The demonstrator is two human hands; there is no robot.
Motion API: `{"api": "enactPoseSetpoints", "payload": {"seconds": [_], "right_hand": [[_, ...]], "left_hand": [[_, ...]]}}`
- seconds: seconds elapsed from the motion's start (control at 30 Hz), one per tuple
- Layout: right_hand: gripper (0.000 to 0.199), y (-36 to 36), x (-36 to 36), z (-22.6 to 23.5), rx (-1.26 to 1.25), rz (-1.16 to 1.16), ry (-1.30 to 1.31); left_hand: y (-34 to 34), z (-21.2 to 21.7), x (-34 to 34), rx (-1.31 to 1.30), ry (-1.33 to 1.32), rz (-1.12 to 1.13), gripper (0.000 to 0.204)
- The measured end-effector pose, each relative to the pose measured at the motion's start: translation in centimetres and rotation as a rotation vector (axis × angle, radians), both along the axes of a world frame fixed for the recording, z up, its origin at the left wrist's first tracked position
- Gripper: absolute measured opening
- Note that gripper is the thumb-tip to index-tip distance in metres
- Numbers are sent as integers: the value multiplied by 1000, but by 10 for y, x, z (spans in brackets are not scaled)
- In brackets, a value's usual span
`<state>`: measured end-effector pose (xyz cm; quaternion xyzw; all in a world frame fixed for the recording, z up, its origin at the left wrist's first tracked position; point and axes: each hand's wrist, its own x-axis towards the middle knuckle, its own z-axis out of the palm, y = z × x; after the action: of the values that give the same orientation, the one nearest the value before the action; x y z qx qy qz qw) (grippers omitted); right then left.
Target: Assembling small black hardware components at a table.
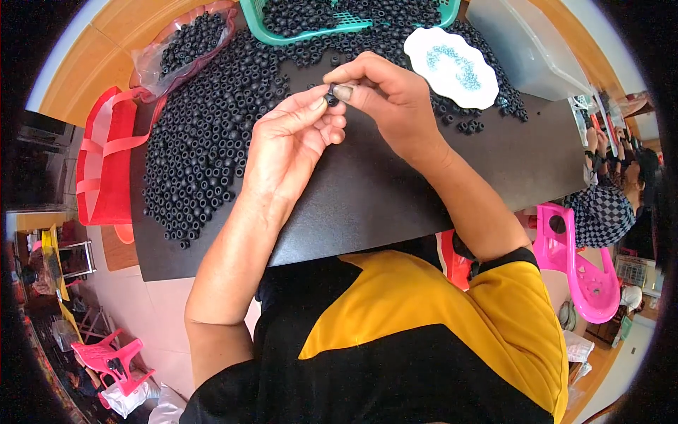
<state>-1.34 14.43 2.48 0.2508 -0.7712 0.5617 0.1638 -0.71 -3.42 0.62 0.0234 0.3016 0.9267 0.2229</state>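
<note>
A: Where was the bead?

B: One small black bead (332, 95) sat above the dark counter (395, 191), pinched between the right hand (385, 95) and left hand (293, 145); both sets of fingers were closed narrowly on it.

A: Surroundings?

B: A heap of black beads (205, 141) lay left of the hands, a green basket (339, 21) behind, a white dish (452, 67) of tiny teal pieces to the right.

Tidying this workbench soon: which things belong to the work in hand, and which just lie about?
In use: small black bead pinched between left hand and right hand; heap of black ring beads; white scalloped dish of tiny blue bits.
Lying about: red cloth bag; pink plastic stool.
</note>
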Motion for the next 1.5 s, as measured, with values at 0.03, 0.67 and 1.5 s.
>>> {"api": "enactPoseSetpoints", "payload": {"seconds": [0.03,0.67,1.5], "right_hand": [[17,2,-1,0,6,16,1],[36,-7,6,-3,156,-111,259],[30,-17,5,-15,239,-304,461]], "left_hand": [[0,0,0,-3,3,-1,22],[1,-4,-2,-43,-7,10,22],[6,-5,0,-112,-29,96,25]]}}
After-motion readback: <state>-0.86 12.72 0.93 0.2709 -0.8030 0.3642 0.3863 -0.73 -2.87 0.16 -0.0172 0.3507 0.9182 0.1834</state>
